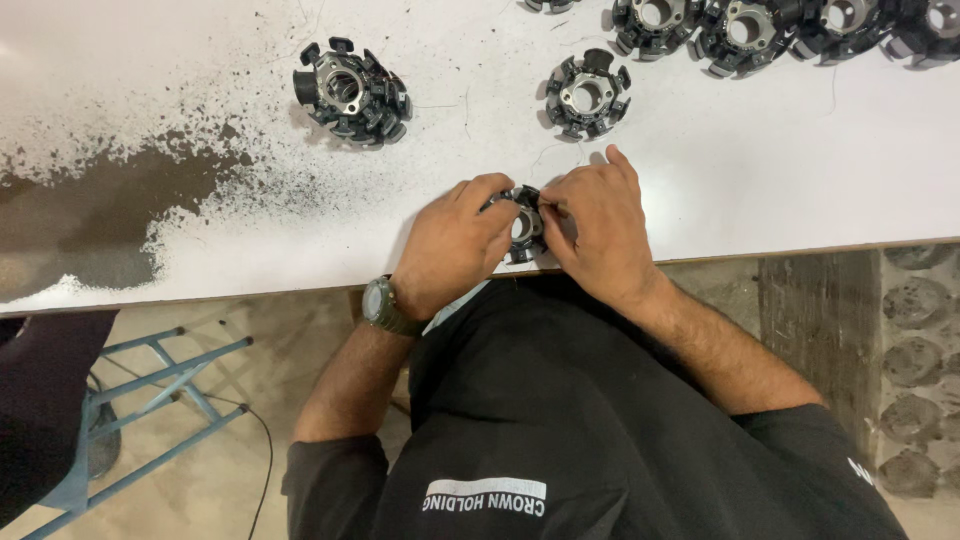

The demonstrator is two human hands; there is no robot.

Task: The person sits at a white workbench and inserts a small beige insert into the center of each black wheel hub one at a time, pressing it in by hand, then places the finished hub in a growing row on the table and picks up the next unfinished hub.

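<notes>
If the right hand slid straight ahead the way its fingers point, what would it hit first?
Probably the lone black toothed ring part lying on the white table just beyond the right hand; bare tabletop lies between them.

White worn tabletop (760, 180) (paint flaked dark at left (100, 210)), black toothed stator cores (350, 92) scattered across its far side.

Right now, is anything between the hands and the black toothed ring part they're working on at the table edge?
Nothing visible. The left hand and right hand both already touch the black toothed ring-shaped metal part on the white table, fingers wrapped around either side. The other similar parts lie farther back, apart.
</notes>
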